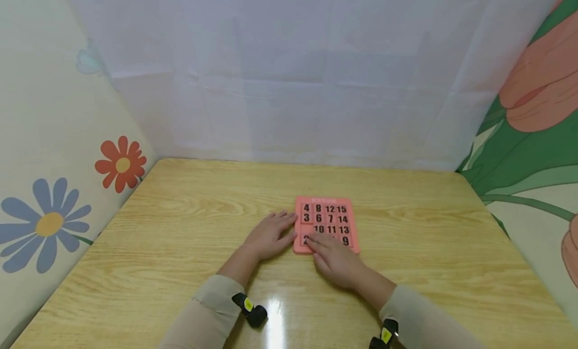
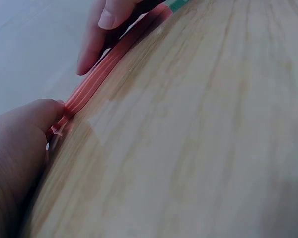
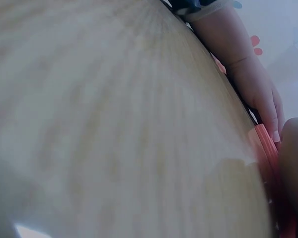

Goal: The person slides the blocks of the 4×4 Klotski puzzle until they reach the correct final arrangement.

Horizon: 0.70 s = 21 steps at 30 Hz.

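Note:
A pink sliding number puzzle (image 1: 331,219) lies flat on the wooden table, its black-numbered tiles facing up. One gap shows at the left end of its third row. My left hand (image 1: 270,236) rests along the puzzle's left side, fingers extended and touching the rim; its thumb (image 2: 49,113) meets the edge in the left wrist view. Over the bottom row reaches my right hand (image 1: 338,261), its extended fingertips on the tile marked 2 (image 1: 305,240). That hand covers part of the bottom row. In the right wrist view the puzzle's pink edge (image 3: 267,141) shows beside both hands.
The wooden table (image 1: 433,233) spreads around the puzzle on all sides. Behind it hangs a white cloth (image 1: 289,88). Panels with printed flowers stand at left and right. Each sleeve carries a small black wrist camera (image 1: 255,314).

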Each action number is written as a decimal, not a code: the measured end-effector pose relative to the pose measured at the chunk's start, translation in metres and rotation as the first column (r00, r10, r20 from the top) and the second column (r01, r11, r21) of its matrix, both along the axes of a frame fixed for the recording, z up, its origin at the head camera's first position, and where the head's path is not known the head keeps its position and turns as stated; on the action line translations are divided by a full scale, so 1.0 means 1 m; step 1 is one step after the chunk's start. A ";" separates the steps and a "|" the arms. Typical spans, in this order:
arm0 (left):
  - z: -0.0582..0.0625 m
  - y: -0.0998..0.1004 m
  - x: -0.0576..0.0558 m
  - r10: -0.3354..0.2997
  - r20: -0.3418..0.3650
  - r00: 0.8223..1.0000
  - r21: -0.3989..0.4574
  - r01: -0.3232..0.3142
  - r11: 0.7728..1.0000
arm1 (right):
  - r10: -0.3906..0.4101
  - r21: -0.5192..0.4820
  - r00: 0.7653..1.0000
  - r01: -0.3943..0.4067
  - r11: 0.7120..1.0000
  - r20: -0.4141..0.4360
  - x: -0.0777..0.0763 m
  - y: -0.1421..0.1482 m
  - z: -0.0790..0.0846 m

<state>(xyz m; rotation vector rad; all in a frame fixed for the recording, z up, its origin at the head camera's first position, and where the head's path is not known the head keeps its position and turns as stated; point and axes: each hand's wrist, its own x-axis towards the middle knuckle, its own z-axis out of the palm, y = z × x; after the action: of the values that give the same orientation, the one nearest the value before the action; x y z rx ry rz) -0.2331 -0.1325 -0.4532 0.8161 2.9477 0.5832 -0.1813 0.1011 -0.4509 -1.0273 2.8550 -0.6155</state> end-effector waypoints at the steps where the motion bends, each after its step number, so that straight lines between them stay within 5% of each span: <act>1: 0.000 0.000 0.000 0.001 0.000 1.000 0.002 -0.001 1.000 | 0.006 0.002 1.000 -0.006 1.000 -0.007 0.002 0.000 0.000; 21: 0.002 0.001 0.003 0.016 0.012 1.000 0.005 -0.016 1.000 | 0.040 0.003 0.998 -0.040 0.999 -0.048 0.006 0.000 -0.003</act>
<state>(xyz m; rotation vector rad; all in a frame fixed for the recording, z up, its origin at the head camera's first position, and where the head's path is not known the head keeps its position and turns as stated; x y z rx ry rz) -0.2306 -0.1319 -0.4514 0.7873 2.9463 0.5952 -0.1753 0.1008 -0.4540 -1.1113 2.8671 -0.5935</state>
